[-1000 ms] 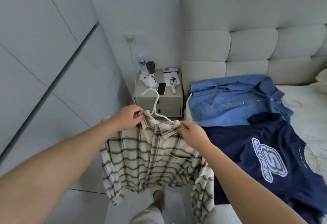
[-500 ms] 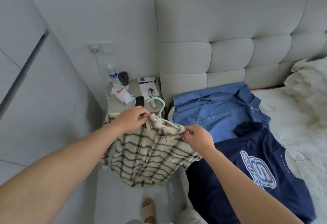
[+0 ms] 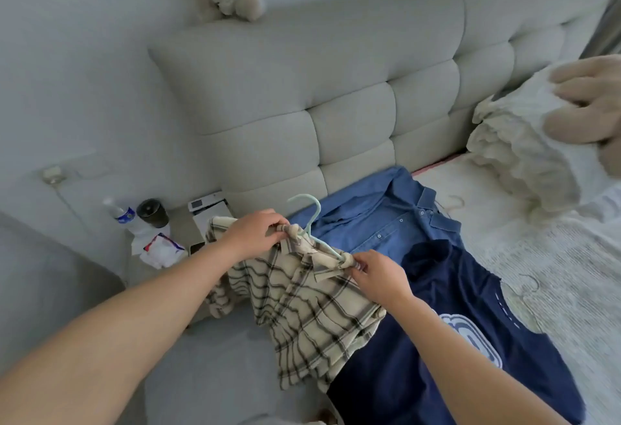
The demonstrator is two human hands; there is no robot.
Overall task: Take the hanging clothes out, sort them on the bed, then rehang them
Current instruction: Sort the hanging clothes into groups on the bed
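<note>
Fingers of the left hand [image 3: 250, 234] pinch one shoulder of the cream plaid button-up shirt [image 3: 302, 307], and those of the right hand [image 3: 376, 278] pinch the other, at frame centre. Its pale green plastic hanger [image 3: 311, 223] is inside the collar, hook up. It hangs over the bed [image 3: 554, 290] edge, partly overlapping the navy printed T-shirt [image 3: 453, 340], below the blue denim shirt [image 3: 379, 223]. This looks like the sorting step; next it needs laying flat beside them and the hanger slipped out.

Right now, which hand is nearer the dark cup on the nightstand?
Left. The left hand grips the plaid shirt just right of the dark cup; the right hand is farther right, over the bed.
</note>
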